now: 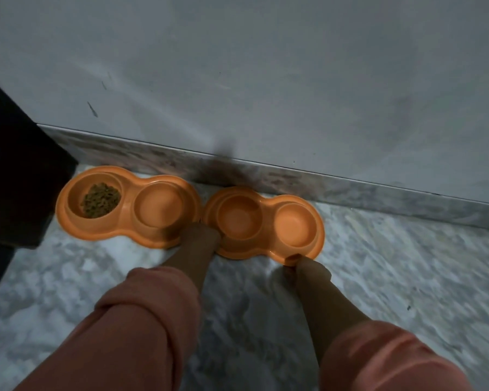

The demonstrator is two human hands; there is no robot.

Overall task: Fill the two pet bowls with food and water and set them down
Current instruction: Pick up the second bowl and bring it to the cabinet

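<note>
Two orange double pet bowls sit side by side on a grey marbled floor (378, 277), close against the stone skirting (350, 190) of a pale wall (266, 66), with a dark piece of furniture (17, 179) crowding the left. The left bowl (127, 206) holds brown kibble (100, 200) in its left well; the right bowl (266, 224) looks empty, though water cannot be ruled out. A person in peach sleeves (141, 320) grips the right bowl's near rim, left hand (201, 238) and right hand (308, 270) each closed on its edge.

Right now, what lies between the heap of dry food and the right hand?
In the head view: the left feeder's empty cup, then the right feeder's two cups. The dry food and right hand sit at opposite ends.
</note>
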